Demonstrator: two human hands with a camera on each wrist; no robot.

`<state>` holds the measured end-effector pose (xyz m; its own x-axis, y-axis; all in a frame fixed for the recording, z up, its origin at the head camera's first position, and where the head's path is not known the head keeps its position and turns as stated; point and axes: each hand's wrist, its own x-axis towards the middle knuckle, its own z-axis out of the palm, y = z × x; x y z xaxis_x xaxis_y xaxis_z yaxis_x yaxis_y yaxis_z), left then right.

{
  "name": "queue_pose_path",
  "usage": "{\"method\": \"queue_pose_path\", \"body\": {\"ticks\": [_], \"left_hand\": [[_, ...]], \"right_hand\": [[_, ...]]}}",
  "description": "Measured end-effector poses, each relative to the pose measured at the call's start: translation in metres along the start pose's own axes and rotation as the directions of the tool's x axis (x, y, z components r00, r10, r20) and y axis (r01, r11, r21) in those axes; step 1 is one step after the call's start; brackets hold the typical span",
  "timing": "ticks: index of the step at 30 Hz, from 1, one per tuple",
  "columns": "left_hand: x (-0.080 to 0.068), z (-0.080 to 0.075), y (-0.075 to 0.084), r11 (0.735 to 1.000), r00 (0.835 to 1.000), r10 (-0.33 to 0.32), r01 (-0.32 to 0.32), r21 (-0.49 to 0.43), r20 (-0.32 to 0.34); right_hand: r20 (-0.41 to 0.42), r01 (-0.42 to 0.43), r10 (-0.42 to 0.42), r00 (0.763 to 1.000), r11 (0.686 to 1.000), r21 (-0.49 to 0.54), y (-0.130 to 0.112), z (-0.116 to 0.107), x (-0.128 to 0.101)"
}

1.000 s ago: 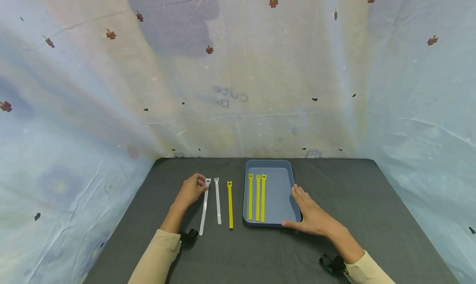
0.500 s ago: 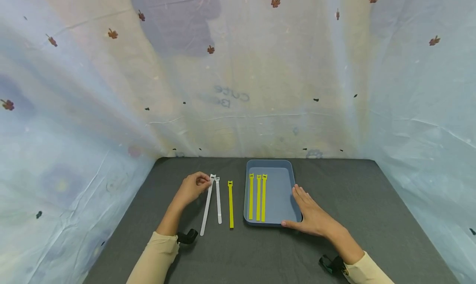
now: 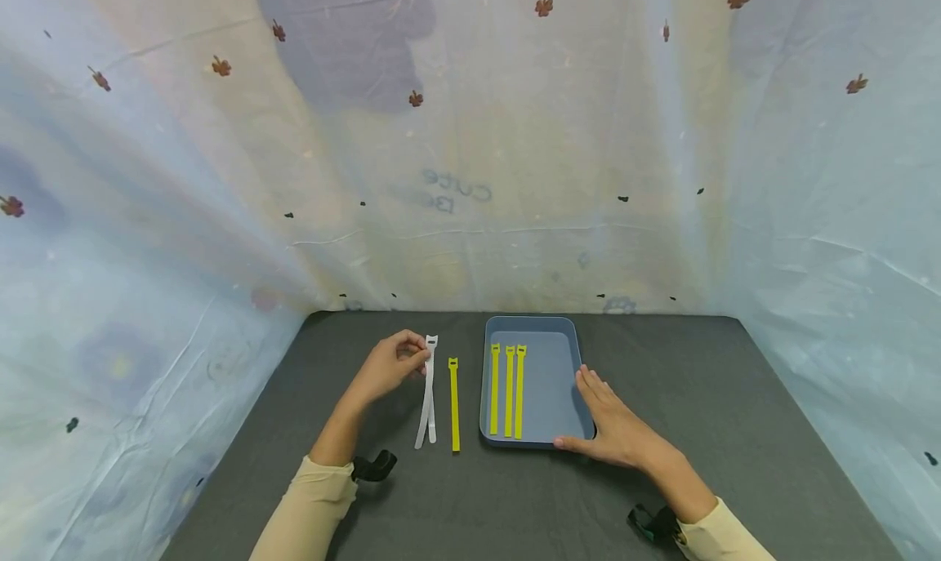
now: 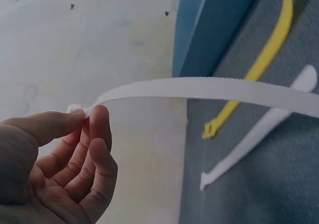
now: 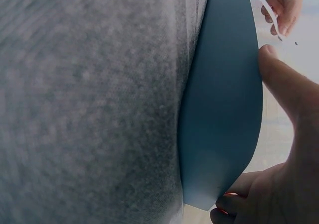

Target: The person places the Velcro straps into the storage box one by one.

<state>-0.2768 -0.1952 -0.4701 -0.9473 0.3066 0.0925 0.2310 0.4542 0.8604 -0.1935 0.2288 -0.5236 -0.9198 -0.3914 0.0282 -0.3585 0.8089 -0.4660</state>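
Left forearm (image 3: 340, 434) reaches forward over the desk (image 3: 662, 365), slanting in toward the middle from the person's left. Left hand (image 4: 65, 169) is raised: thumb and index finger pinch the slotted head end of a white strap (image 4: 199, 88), the other fingers bent loosely below. The strap bows away from the pinch; whether its tail touches the desk, I cannot tell. Beneath it lies a second white strap (image 4: 249, 139), partly covered from overhead. A yellow strap (image 3: 454, 406) lies beside the pair, between them and the tray (image 3: 562, 398).

Right forearm (image 3: 687, 479) angles inward from the person's right. Right hand (image 3: 621, 430) is spread wide at the tray's near right corner: fingers extended along the right side, thumb stretched apart against the near rim. Inside the tray, toward its left wall, three yellow straps (image 3: 509, 389) lie lengthwise, slotted heads at the far end.
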Motion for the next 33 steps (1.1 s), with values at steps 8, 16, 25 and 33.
{"method": "queue_pose_path", "body": {"ticks": [8,16,25,33], "left_hand": [[0.004,0.005,0.022,0.997,0.998,0.067,-0.067,-0.046,0.001],[0.015,0.016,0.043,0.987,0.992,0.127,-0.127,-0.096,-0.005],[0.022,0.035,0.068,0.970,0.987,0.161,-0.155,-0.186,0.012],[0.033,0.054,0.079,0.957,0.981,0.187,-0.172,-0.234,0.043]], "right_hand": [[-0.007,-0.001,0.001,1.000,1.000,0.008,-0.003,-0.004,-0.002],[0.000,-0.004,0.004,1.000,1.000,0.009,-0.002,-0.002,-0.001],[0.014,-0.016,0.015,1.000,1.000,0.009,-0.002,-0.002,-0.002],[0.003,-0.005,0.005,1.000,1.000,0.008,0.000,0.000,0.000]]}}
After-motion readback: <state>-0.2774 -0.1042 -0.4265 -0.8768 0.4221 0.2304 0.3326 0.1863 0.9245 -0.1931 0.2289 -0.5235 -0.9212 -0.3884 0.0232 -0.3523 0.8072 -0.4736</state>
